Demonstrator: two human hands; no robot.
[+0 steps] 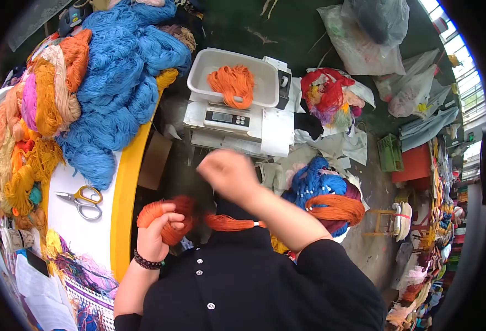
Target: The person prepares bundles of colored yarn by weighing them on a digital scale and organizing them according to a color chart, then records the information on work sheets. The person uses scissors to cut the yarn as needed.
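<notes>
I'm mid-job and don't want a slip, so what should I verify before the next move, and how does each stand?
1. Left hand has the reddish-orange yarn bundle: ok, fingers curled around it.
2. Right hand free of yarn: cannot tell, it is blurred.
3. Loose orange yarn fully inside the white plastic tub: not ok, part laps over the near rim.
4. Reading on the pale digital scale legible: cannot tell, digits too small.
5. Scissors with yellow and grey handles away from both hands: ok, lying on the white tabletop.

Head view: I am wearing the camera, facing forward and down, close above my shirt, toward the scale.
</notes>
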